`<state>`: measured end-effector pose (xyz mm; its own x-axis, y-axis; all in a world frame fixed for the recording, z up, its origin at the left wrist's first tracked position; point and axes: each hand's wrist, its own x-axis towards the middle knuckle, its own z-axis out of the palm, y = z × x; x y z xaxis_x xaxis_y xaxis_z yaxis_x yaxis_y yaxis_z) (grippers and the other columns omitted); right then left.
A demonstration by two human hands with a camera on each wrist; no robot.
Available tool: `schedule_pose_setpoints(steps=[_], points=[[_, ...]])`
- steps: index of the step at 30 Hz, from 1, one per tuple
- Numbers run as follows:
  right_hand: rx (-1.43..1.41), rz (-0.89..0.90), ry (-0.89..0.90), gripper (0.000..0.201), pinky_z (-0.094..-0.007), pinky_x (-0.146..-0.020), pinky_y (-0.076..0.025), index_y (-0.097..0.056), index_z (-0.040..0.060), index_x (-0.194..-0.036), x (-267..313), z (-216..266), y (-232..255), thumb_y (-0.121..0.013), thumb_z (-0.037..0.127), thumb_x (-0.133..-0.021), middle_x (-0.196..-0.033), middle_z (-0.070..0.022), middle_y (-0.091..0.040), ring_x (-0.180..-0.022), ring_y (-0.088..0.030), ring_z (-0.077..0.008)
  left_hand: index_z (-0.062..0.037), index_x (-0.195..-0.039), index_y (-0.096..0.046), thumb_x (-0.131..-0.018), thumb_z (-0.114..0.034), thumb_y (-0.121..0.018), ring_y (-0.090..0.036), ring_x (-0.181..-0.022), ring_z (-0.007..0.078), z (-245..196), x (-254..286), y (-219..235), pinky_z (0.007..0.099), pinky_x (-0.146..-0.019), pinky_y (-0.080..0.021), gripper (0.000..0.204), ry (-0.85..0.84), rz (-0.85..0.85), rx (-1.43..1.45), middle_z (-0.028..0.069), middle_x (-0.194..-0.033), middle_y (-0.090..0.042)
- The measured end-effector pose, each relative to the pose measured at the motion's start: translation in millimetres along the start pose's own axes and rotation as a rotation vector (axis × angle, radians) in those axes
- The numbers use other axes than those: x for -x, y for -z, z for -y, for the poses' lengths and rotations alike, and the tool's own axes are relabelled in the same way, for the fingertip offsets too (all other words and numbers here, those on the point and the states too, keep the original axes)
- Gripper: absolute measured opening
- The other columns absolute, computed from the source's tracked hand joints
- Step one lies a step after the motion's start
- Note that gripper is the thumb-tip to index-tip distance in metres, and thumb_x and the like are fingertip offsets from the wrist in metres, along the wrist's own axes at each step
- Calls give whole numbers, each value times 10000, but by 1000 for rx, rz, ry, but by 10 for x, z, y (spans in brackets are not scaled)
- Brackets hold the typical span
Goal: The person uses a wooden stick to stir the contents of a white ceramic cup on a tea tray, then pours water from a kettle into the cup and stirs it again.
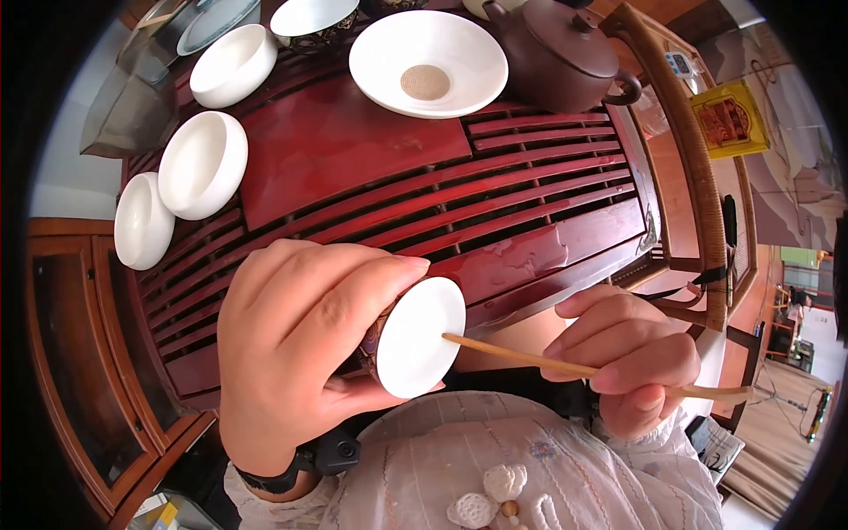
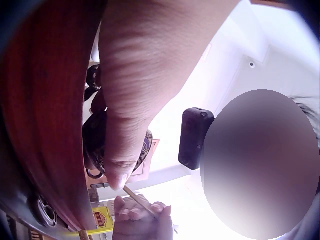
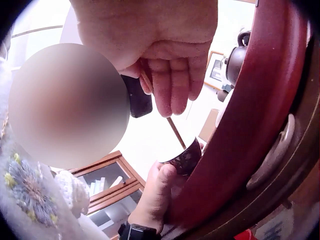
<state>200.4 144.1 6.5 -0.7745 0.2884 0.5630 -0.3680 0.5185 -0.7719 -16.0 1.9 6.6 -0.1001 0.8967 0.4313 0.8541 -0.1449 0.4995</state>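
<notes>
My left hand [image 1: 296,322] grips a small teacup [image 1: 420,340], white inside and dark-patterned outside, thumb below and fingers above. Its mouth is tilted toward the right hand. Between the thumb and fingers of my right hand [image 1: 632,358] is a thin wooden stick [image 1: 521,358], its far end curved. The stick's tip reaches the white inside of the cup. Seen from the right wrist, the stick [image 3: 176,132] slants down to the rim of the cup [image 3: 185,159]. In the left wrist view, the thumb covers part of the patterned cup [image 2: 95,140].
Behind the hands lies a dark red slatted tea tray [image 1: 344,150]. On it stand a wide white bowl with a round strainer [image 1: 380,62], a brown teapot [image 1: 565,44] and several white cups [image 1: 203,163]. A yellow packet [image 1: 729,119] is at the right, past a rattan-edged frame [image 1: 685,132].
</notes>
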Motion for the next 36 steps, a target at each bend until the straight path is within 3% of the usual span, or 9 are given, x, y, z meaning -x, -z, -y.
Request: schedule_pose_setpoints(steps=[5, 7, 11, 14, 24, 26, 32, 35, 36], points=[[5, 26, 1, 316, -417, -762, -541, -488, 77, -931, 4, 25, -8, -397, 361, -1037, -694, -105, -659, -668, -669, -234, -22, -1025, -670, -483, -346, -879, -608, -806, 274, -6, 3, 1, 365, -710, -452, 665, -8, -1, 8, 97, -935, -653], [-11, -41, 86, 270, -502, -782, -526, -578, -26, -963, 29, -34, -11, -508, 233, -991, -777, -182, -651, -712, -645, -316, -24, -1017, -673, -485, -348, -878, -610, -814, 275, -8, 3, 1, 365, -718, -455, 656, 3, -7, -3, 96, -943, -654], [100, 116, 55, 329, -448, -799, -535, -523, 55, -945, -33, 3, -14, -415, 352, -1033, -758, -149, -679, -737, -676, -264, -29, -1018, -658, -472, -324, -894, -621, -830, 274, 0, 5, -3, 366, -726, -459, 664, 8, -7, 25, 106, -963, -661], [109, 151, 61, 297, -449, -806, -531, -570, 23, -993, -34, -18, -152, -503, 313, -1005, -889, -175, -677, -815, -666, -275, -39, -1035, -626, -463, -297, -919, -631, -847, 274, -1, -5, -40, 369, -738, -464, 692, 29, -74, 83, 114, -975, -669], [254, 148, 121, 281, -437, -780, -539, -574, 21, -1010, -69, 25, -272, -615, 290, -938, -879, -136, -650, -790, -658, -268, -38, -1087, -602, -468, -301, -934, -632, -904, 279, -35, 0, -28, 371, -771, -492, 750, 129, -24, 128, 117, -993, -652], [209, 103, 122, 310, -407, -741, -539, -623, 6, -985, -76, 22, -280, -755, 185, -769, -875, -129, -623, -739, -612, -266, -32, -1101, -606, -470, -297, -929, -631, -909, 282, -37, -12, -19, 369, -772, -495, 756, 127, -17, 118, 119, -991, -648], [169, 88, 119, 350, -418, -716, -541, -617, -9, -987, -88, -4, -280, -774, 179, -737, -875, -142, -624, -730, -606, -288, -23, -1102, -618, -477, -204, -877, -630, -906, 290, -54, -30, 36, 370, -792, -496, 699, 99, 19, 127, 129, -1006, -643], [212, 132, 83, 259, -431, -762, -544, -578, 26, -988, -93, 9, -238, -559, 284, -976, -850, -148, -659, -805, -657, -278, -28, -1089, -619, -480, -178, -864, -633, -925, 293, -43, -31, 45, 380, -801, -497, 673, 95, 60, 103, 135, -1025, -653], [213, 132, 83, 259, -431, -762, -544, -578, 26, -988, -89, 3, -215, -559, 284, -976, -850, -148, -659, -805, -657, -278, -31, -1083, -619, -477, -184, -872, -637, -927, 295, -24, -15, 17, 382, -805, -497, 673, 91, 27, 117, 136, -1028, -660]])
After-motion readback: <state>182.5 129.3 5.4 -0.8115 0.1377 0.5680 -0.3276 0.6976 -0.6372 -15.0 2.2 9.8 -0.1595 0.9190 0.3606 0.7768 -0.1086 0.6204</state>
